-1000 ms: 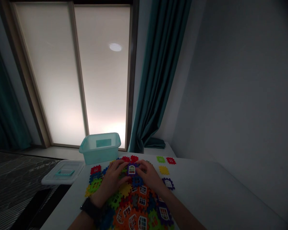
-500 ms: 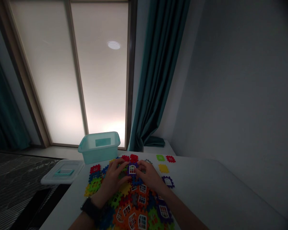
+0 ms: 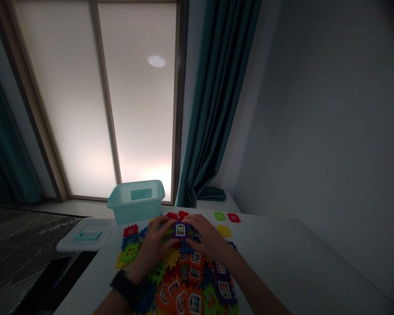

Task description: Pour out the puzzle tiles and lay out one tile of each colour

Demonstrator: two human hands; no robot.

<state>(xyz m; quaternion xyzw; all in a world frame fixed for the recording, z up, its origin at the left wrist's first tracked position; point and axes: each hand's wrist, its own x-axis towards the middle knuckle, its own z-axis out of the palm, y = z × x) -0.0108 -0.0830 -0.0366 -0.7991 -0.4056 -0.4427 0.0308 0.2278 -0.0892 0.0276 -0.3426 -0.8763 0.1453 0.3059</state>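
A purple interlocking tile with a white arched window (image 3: 180,230) stands between my two hands, above the pile. My left hand (image 3: 156,240), with a dark watch (image 3: 124,283) at the wrist, holds its left side, index finger at the top and thumb lower down. My right hand (image 3: 208,238) curls round its right side, fingers at the upper edge and thumb near the lower corner. Below the hands lie many coloured tiles, among them a yellow tile (image 3: 171,258) and orange window tiles (image 3: 180,302). My fingers partly hide the tiles behind them.
A teal plastic bin (image 3: 138,212) stands at the table's far left edge, with its translucent lid (image 3: 85,236) to the left and lower. Past my right hand lie a green tile (image 3: 219,216), a red tile (image 3: 233,217) and a yellow tile (image 3: 224,231). Behind hangs a teal curtain (image 3: 216,109).
My right hand has shifted its hold: its fingers now reach over the tile's top right and the thumb sits lower. The left hand and the tile have barely moved.
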